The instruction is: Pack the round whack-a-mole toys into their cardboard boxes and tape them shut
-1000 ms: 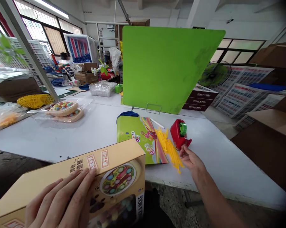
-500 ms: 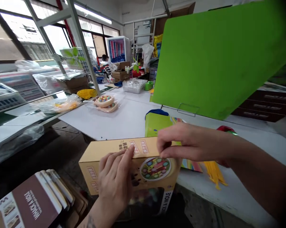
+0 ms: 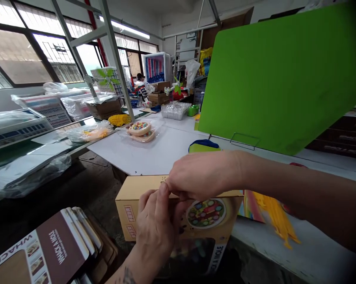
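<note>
Your left hand (image 3: 155,227) bends against the front upper edge of the tan box (image 3: 139,189) at lower centre; your right hand (image 3: 200,175) curls over its top, fingertips partly hidden; I cannot tell whether either hand's fingers pinch anything; yellow strips (image 3: 276,215) lie at lower right.

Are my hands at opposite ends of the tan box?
No, the right hand and left hand are close together at the box.
</note>
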`<state>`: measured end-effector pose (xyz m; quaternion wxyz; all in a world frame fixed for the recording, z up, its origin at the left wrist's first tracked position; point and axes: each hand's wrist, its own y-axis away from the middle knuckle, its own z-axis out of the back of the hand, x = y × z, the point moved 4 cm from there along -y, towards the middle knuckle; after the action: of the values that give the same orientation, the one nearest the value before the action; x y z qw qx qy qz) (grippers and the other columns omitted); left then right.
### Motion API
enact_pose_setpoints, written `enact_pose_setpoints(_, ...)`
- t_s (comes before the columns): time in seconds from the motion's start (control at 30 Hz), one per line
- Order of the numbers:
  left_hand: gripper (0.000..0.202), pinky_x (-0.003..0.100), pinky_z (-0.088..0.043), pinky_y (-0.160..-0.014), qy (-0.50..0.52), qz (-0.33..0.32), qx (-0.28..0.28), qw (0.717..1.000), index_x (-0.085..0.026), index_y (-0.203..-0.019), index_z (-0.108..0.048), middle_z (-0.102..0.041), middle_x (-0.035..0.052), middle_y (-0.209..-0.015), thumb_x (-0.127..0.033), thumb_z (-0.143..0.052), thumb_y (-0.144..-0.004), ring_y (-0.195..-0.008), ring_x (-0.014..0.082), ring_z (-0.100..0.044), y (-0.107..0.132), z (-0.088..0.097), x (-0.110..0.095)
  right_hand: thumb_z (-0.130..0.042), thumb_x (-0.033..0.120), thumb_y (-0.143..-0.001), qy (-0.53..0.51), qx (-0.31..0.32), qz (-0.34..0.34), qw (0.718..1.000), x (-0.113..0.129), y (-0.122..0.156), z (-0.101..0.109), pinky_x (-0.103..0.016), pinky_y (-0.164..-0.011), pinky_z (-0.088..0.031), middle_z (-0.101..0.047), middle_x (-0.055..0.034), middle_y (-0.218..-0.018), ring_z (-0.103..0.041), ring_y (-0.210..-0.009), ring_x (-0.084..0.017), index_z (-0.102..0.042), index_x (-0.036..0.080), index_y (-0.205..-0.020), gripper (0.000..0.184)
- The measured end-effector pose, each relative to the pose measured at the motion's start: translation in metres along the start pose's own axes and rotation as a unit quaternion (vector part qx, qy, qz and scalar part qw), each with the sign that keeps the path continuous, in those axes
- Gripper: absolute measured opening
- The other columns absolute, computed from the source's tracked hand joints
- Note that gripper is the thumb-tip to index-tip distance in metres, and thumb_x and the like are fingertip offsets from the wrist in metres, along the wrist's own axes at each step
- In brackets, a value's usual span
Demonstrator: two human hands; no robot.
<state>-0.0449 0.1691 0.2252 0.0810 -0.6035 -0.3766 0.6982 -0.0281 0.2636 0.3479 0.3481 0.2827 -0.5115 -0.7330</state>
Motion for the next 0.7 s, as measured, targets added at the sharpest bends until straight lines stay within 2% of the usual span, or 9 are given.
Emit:
enact_pose_setpoints(0.1,0.089,0.041,-0.058,-0.08,0.005,0.014,0.004,1.0,-0.021,-0.158,-0.01,-0.072,0.006,-0.091,-0.019,-0.068,-0.091,-0.08,0.0213,-0.072,0.002,-0.002,0.0,-0.065,0.017,-0.082,-0.005,0.005,-0.012,1.0,-0.005,-0.001,0.0,-0.028,-0.053,-0.027,-0.063,0.0011,-0.066,-0.042,-0.055,-0.011,-0.073,0.017,-0.078,0.009)
enact_pose_setpoints(0.17,0.076,0.038,-0.058,-0.081,0.007,0.014,-0.003,1.0,-0.018,-0.152,-0.025,-0.07,0.0056,-0.091,-0.02,-0.069,-0.09,-0.082,0.0204,-0.07,0.001,0.0,-0.001,-0.067,0.017,-0.081,-0.051,0.008,-0.035,0.998,-0.017,-0.002,-0.004,-0.027,-0.055,-0.031,-0.066,0.0009,-0.074,-0.05,-0.063,-0.012,-0.073,0.018,-0.091,0.012)
enact_pose_setpoints(0.3,0.034,0.034,-0.056,-0.08,-0.025,-0.016,0.005,1.0,-0.015,-0.119,-0.055,-0.066,0.0085,-0.096,-0.02,-0.069,-0.089,-0.087,0.0199,-0.066,-0.002,0.007,-0.005,-0.082,0.051,-0.068,-0.172,-0.045,-0.101,0.979,-0.054,-0.003,-0.025,-0.027,-0.068,-0.043,-0.067,-0.0083,-0.112,-0.061,-0.094,-0.022,-0.056,0.016,-0.132,0.077)
enact_pose_setpoints(0.37,0.025,0.035,-0.053,-0.083,-0.06,-0.038,0.045,0.996,-0.015,-0.116,-0.061,-0.066,0.008,-0.098,-0.017,-0.066,-0.091,-0.087,0.0199,-0.065,-0.003,0.007,-0.008,-0.075,0.062,-0.071,-0.215,-0.033,-0.102,0.971,-0.065,-0.004,-0.043,-0.031,-0.078,-0.047,-0.062,-0.0125,-0.127,-0.06,-0.107,-0.026,-0.052,0.016,-0.137,0.083)
enact_pose_setpoints(0.47,0.026,0.036,-0.049,-0.086,-0.077,-0.05,0.094,0.991,-0.017,-0.119,-0.065,-0.067,0.0061,-0.097,-0.017,-0.061,-0.094,-0.087,0.0192,-0.065,-0.003,0.005,-0.008,-0.05,0.061,-0.092,-0.298,-0.018,-0.066,0.952,-0.067,0.0,-0.066,-0.034,-0.089,-0.049,-0.062,-0.0118,-0.133,-0.061,-0.114,-0.026,-0.054,0.016,-0.137,0.064)
enact_pose_setpoints(0.53,0.029,0.037,-0.05,-0.091,-0.043,-0.063,0.115,0.99,-0.016,-0.123,-0.063,-0.069,0.0073,-0.102,-0.016,-0.06,-0.094,-0.096,0.0204,-0.066,0.0,0.008,-0.004,-0.039,0.059,-0.098,-0.322,-0.057,-0.057,0.943,-0.063,0.007,-0.071,-0.036,-0.101,-0.046,-0.055,-0.0129,-0.144,-0.055,-0.128,-0.026,-0.048,0.015,-0.145,0.065)
enact_pose_setpoints(0.6,0.039,0.039,-0.049,-0.099,-0.024,-0.072,0.102,0.992,-0.021,-0.129,-0.06,-0.067,0.0081,-0.112,-0.013,-0.064,-0.091,-0.111,0.0238,-0.063,0.006,0.02,0.005,-0.045,0.063,-0.095,-0.31,-0.092,-0.07,0.944,-0.056,0.019,-0.073,-0.04,-0.111,-0.039,-0.041,-0.0151,-0.157,-0.042,-0.141,-0.03,-0.036,0.013,-0.154,0.078)
enact_pose_setpoints(0.67,0.06,0.044,-0.047,-0.105,-0.041,-0.054,0.029,0.997,-0.03,-0.136,-0.056,-0.064,0.0072,-0.118,-0.015,-0.076,-0.082,-0.121,0.0285,-0.058,0.017,0.04,0.022,-0.063,0.067,-0.082,-0.294,-0.101,-0.083,0.947,-0.046,0.034,-0.074,-0.044,-0.115,-0.036,-0.032,-0.0172,-0.161,-0.036,-0.144,-0.034,-0.025,0.013,-0.159,0.101)
enact_pose_setpoints(0.7,0.07,0.047,-0.047,-0.105,-0.054,-0.012,-0.007,0.998,-0.032,-0.139,-0.054,-0.064,0.0068,-0.118,-0.019,-0.082,-0.076,-0.12,0.0306,-0.058,0.023,0.051,0.034,-0.071,0.065,-0.075,-0.292,-0.109,-0.083,0.947,-0.04,0.042,-0.075,-0.045,-0.114,-0.037,-0.034,-0.018,-0.16,-0.039,-0.142,-0.035,-0.021,0.014,-0.16,0.111)
